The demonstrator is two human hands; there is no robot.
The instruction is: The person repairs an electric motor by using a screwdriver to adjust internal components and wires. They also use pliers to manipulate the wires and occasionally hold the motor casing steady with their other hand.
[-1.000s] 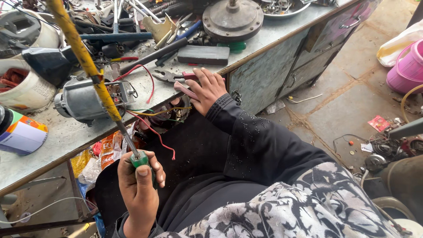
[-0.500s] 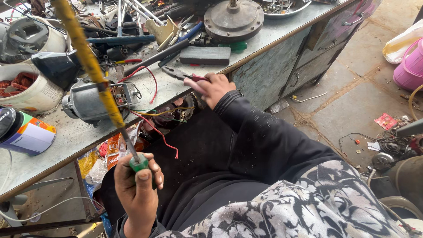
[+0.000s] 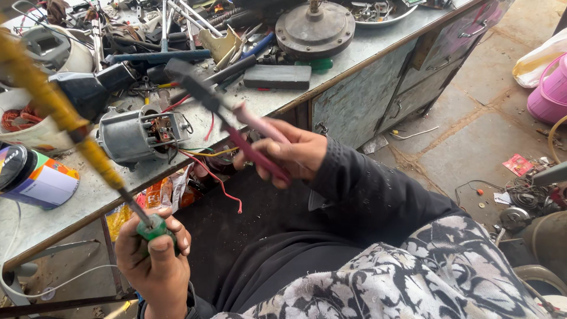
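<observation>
My left hand (image 3: 156,260) grips the green handle of a soldering iron (image 3: 152,226), whose yellow cord (image 3: 53,106) runs up to the upper left. My right hand (image 3: 292,155) holds pliers with red-pink handles (image 3: 248,139), lifted off the bench, dark jaws pointing up-left. Just beyond them a grey electric motor (image 3: 133,136) lies on the metal workbench (image 3: 82,201), with red and yellow wires (image 3: 212,180) hanging over the edge.
The bench is crowded with tools: a dark rectangular block (image 3: 277,75), a round metal disc part (image 3: 314,26), a can (image 3: 35,177) at left. Pink bucket (image 3: 549,88) and scattered parts lie on the floor at right.
My right hand went from resting on the bench to picking up the pliers and lifting them toward me. My left hand kept its hold on the soldering iron.
</observation>
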